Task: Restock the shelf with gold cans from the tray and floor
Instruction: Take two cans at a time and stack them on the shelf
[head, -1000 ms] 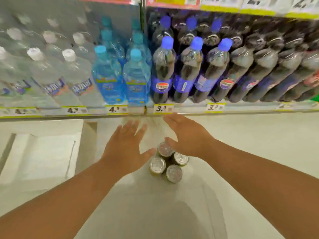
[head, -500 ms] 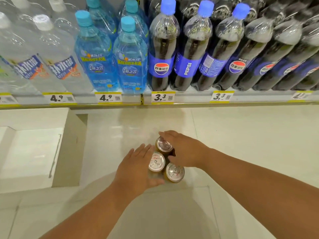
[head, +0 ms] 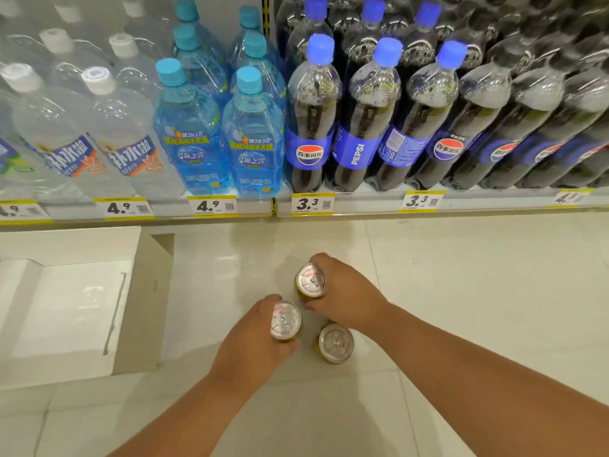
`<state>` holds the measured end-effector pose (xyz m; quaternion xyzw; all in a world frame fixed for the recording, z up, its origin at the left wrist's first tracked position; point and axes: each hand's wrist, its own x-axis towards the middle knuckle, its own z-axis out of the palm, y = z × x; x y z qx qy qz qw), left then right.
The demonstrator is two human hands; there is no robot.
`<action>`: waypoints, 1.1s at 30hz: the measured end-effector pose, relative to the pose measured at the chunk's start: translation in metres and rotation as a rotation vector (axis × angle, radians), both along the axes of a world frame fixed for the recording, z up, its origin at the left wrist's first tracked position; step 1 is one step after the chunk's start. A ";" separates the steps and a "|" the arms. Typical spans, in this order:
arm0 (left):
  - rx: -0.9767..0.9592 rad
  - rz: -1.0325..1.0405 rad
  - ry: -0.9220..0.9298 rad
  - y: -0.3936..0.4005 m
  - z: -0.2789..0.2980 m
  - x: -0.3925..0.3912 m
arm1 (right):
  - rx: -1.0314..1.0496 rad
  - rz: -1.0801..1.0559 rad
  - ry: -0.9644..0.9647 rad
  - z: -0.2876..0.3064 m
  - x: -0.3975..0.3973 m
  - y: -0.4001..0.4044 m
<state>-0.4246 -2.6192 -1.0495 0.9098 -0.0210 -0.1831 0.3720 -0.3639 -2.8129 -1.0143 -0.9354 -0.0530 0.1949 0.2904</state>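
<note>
A: Gold cans on the floor below the Pepsi bottles (head: 311, 110) — where are they?
B: Left hand (head: 253, 341) now clasps one can (head: 285, 320); right hand (head: 346, 291) wraps another (head: 310, 280). Half a second ago they only touched.
A: The third can (head: 335, 343)?
B: Free, just right of the left-hand can.

Both forearms (head: 478, 374) bare; no sleeves, apparently no jewellery.
</note>
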 end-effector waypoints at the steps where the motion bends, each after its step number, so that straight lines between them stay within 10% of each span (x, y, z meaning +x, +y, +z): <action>1: 0.012 0.023 0.006 0.008 0.016 0.002 | 0.021 -0.030 -0.016 0.013 -0.005 0.003; 33: 0.106 0.185 -0.364 0.135 1.050 0.049 | 0.186 -0.042 -0.390 1.012 -0.009 0.108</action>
